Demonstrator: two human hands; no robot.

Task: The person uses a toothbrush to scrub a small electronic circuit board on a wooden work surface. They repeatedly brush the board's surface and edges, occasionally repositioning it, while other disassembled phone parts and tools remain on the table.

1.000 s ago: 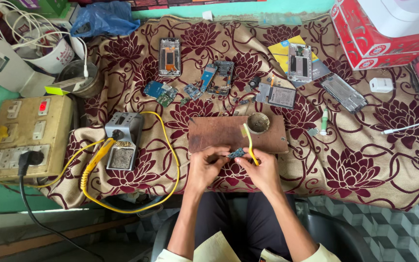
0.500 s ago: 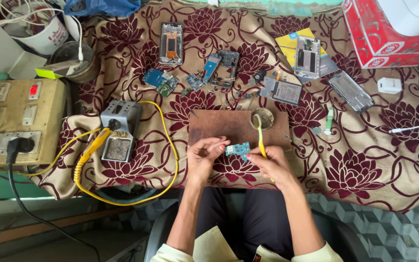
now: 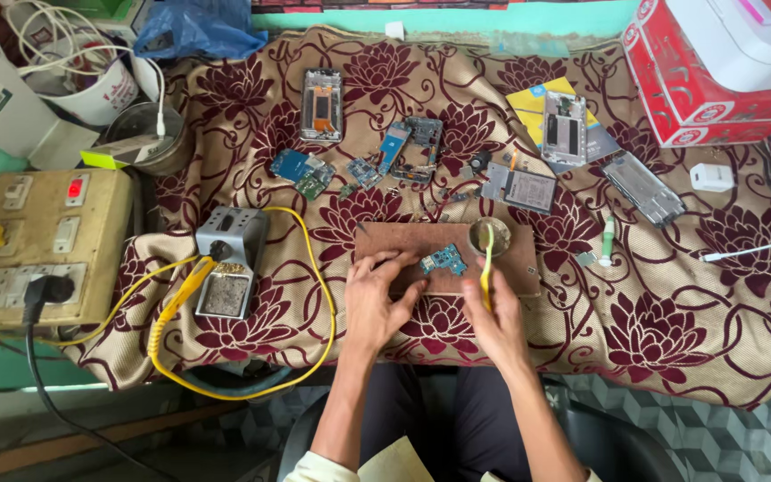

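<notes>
Floral-clothed table (image 3: 671, 339), wooden board (image 3: 403, 241), phone frames (image 3: 321, 104), soldering stand (image 3: 229, 259)

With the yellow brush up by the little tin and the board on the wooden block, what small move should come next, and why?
Probably bring the brush down from the tin onto the board. The right hand holds the brush with its tip at the tin, while the left hand rests its fingers on the block beside the board, seemingly steadying it.
</notes>
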